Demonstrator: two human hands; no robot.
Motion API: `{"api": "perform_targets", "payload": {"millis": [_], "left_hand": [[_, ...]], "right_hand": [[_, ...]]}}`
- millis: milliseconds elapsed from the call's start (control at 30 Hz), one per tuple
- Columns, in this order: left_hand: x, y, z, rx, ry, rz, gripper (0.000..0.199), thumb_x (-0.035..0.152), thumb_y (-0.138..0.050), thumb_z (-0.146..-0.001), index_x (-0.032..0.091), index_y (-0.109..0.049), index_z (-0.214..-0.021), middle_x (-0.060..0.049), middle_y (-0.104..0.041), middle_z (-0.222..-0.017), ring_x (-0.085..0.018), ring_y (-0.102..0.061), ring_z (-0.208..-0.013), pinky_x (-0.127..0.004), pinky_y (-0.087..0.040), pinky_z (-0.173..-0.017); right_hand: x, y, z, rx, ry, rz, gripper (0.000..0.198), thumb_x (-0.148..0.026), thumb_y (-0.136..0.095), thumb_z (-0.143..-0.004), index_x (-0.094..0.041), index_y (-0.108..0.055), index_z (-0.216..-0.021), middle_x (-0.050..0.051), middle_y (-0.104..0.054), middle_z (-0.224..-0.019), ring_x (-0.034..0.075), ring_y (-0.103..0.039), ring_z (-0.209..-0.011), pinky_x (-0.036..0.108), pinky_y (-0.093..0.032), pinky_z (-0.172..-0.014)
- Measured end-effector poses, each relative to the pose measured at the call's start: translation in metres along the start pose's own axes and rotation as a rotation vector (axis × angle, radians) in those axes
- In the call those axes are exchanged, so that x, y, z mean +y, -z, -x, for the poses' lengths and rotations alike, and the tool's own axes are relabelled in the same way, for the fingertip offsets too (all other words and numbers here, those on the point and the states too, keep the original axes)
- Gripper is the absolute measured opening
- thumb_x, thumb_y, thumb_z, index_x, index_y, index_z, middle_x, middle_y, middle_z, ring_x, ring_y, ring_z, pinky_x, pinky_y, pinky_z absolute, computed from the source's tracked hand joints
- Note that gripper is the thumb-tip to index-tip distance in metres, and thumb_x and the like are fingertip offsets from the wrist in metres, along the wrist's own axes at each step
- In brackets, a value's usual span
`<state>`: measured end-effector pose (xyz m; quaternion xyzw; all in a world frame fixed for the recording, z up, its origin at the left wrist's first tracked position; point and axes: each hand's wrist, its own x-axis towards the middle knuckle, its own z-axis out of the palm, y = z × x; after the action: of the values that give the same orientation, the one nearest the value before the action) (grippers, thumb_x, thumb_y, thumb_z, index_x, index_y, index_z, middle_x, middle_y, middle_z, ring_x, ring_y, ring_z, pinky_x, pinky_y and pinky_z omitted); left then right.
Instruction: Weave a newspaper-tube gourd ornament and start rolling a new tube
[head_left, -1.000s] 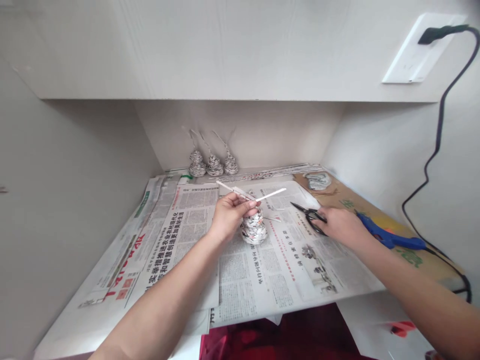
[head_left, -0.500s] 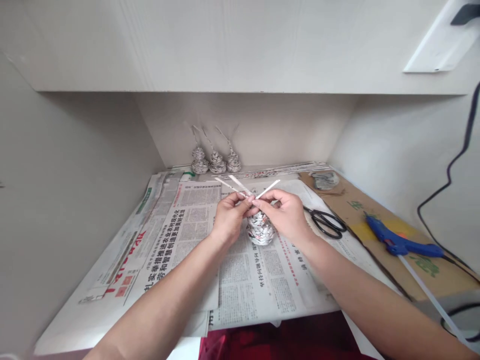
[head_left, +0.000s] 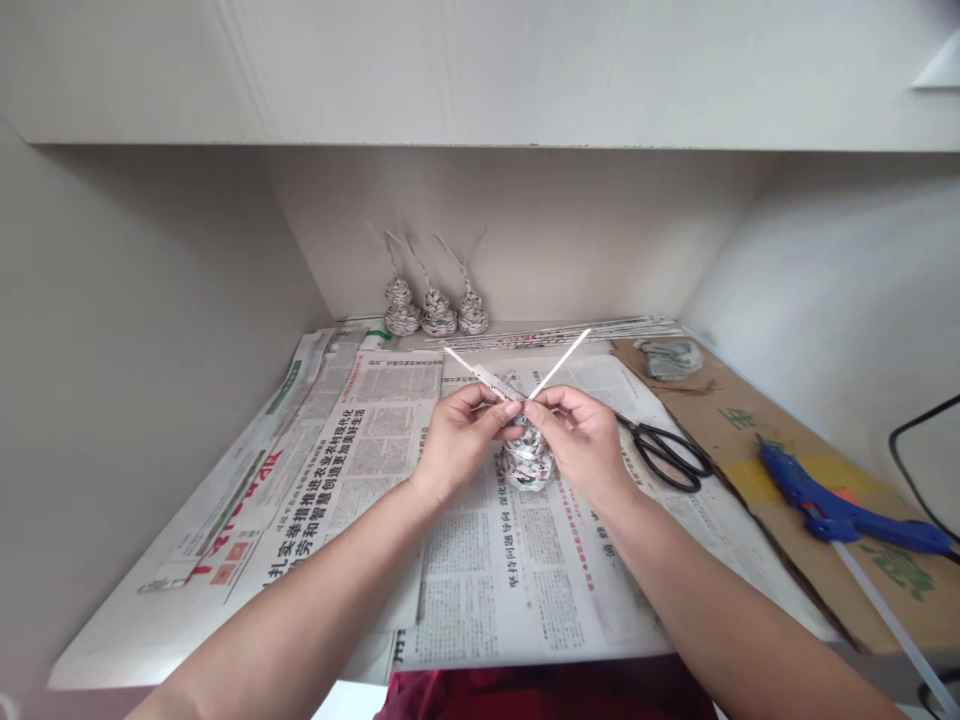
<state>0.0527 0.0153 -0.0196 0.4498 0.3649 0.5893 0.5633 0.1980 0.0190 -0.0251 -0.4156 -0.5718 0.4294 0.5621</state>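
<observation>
In the head view, a small gourd shape woven from rolled newspaper strips stands at the middle, partly hidden behind my fingers. My left hand pinches the base of the strips at its top, thumb against forefinger. Opposite it, the thumb and forefinger of my right hand grip the same spot, the two thumb tips nearly touching. One loose paper strip slants up to the right from between the fingers. Other strip ends point up to the left; how they cross is hidden by the fingertips.
Newspaper sheets cover the table. Black-handled scissors lie right of my right hand. Farther right, a blue glue gun rests on cardboard, near a greyish lump. Behind stand three woven gourds and thin paper rods.
The right-hand paper strip now sticks up longer and steeper. The left strip ends lie closer together. Both hands still pinch the gourd's top, and the camera view has shifted slightly.
</observation>
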Motion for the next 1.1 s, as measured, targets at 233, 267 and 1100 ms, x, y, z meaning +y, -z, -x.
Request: {"api": "perform_targets", "payload": {"millis": [233,267,1100], "left_hand": [[0.0067,-0.0053,0.0067,0.017,-0.036,-0.063,0.027,0.033,-0.078,-0.071,0.012,-0.066,-0.084,-0.004,-0.068,-0.080,-0.014,-0.067,-0.071,-0.029,-0.061,-0.069],[0.0070,-0.0055,0.0074,0.019,-0.042,-0.065,0.026,0.032,-0.077,-0.072,0.012,-0.066,-0.084,-0.004,-0.069,-0.081,-0.015,-0.067,-0.072,-0.030,-0.061,-0.070],[0.0088,-0.0007,0.0039,-0.050,-0.072,-0.119,0.025,0.034,-0.077,-0.073,0.013,-0.065,-0.082,-0.002,-0.067,-0.077,-0.014,-0.065,-0.070,-0.026,-0.059,-0.066]], "right_hand": [[-0.0021,-0.0058,0.0070,0.053,0.041,0.079,0.017,-0.036,-0.069,-0.080,-0.021,-0.067,-0.087,0.002,-0.069,-0.083,0.014,-0.061,-0.068,0.027,-0.049,-0.063],[-0.0029,-0.0066,0.0078,0.058,0.043,0.086,0.016,-0.035,-0.069,-0.080,-0.021,-0.067,-0.087,0.002,-0.069,-0.083,0.014,-0.061,-0.068,0.027,-0.049,-0.063],[-0.0093,-0.0033,0.0088,0.032,0.085,0.045,0.013,-0.033,-0.072,-0.079,-0.021,-0.068,-0.080,0.003,-0.071,-0.081,0.016,-0.065,-0.068,0.027,-0.052,-0.059]]}}
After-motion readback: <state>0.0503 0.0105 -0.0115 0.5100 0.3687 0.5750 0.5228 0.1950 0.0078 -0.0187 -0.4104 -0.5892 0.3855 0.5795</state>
